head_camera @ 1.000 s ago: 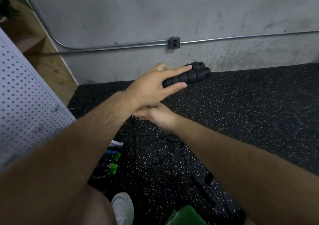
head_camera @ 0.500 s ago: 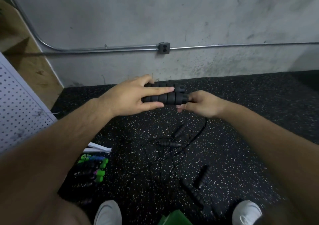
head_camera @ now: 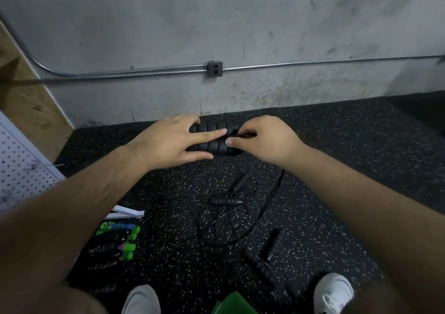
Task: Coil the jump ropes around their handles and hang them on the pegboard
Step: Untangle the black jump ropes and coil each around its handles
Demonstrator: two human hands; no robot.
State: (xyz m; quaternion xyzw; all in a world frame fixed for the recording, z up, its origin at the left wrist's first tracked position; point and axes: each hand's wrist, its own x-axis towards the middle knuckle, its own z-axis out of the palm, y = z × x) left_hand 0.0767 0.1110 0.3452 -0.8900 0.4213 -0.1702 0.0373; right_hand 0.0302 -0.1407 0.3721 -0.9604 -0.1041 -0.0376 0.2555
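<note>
grips two black handles (head_camera: 221,148) side by side in the left hand (head_camera: 168,142), right in the middle of the view, up off the floor (head_camera: 337,169). thumb on the far side, fingers laid over the near side, to keep both together like one fat stick. easier to wind round that way, most likely.

pinches the thin rope (head_camera: 276,189) with the right hand (head_camera: 265,140), at 3 o'clock from the handles, touching their ends. fingers curled in tight on it, probably to pull it snug for winding. no loops to see on the handles yet, so looks like an early part of the job. hangs down from under the right hand toward 5 o'clock and onto the floor, long and loose.

counting now. held handles: two. hands: two, both busy. loose black handles (head_camera: 226,201) on the floor at 6 o'clock: four, with thin ropes tangled between them, so likely two more ropes to do. at 7 o'clock, one small pile of ropes with green ends (head_camera: 120,239), too dark and bunched to count. pegboard (head_camera: 21,169): one, white with many little holes, at 9 o'clock, well apart from the hands, the place for hanging later. white shoes (head_camera: 142,299): two, at the bottom edge.
</note>
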